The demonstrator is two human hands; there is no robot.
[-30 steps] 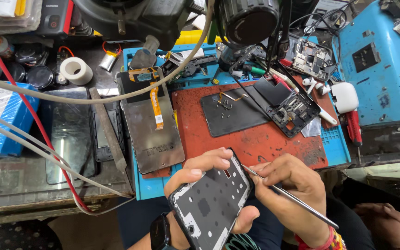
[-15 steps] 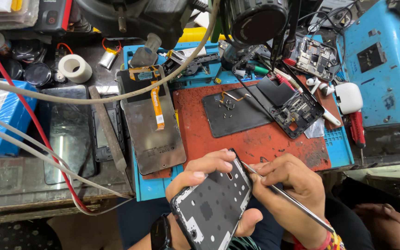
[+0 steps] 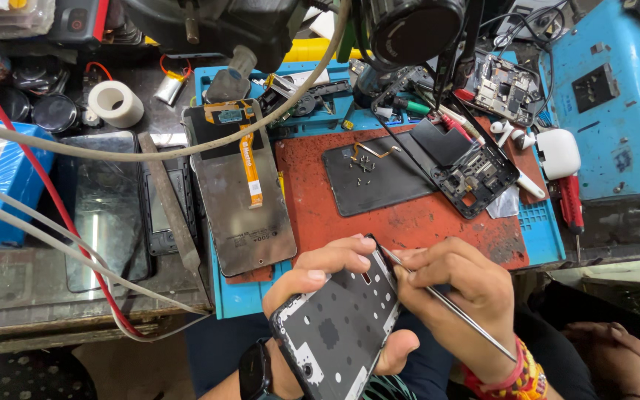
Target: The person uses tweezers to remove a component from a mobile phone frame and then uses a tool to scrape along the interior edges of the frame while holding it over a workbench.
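Your left hand (image 3: 312, 285) grips the phone frame (image 3: 338, 322) below the surface's (image 3: 9, 296) edge while your right hand (image 3: 457, 296) pinches tweezers (image 3: 446, 300), tip seemingly at its top edge, so steady, fine prying comes next.

Phone repair over a cluttered desk (image 3: 31, 296)
Left hand (image 3: 320, 278) cradles a phone frame (image 3: 335, 326); right hand (image 3: 461, 296) at three o'clock presses thin tweezers (image 3: 446, 304) against its top edge.
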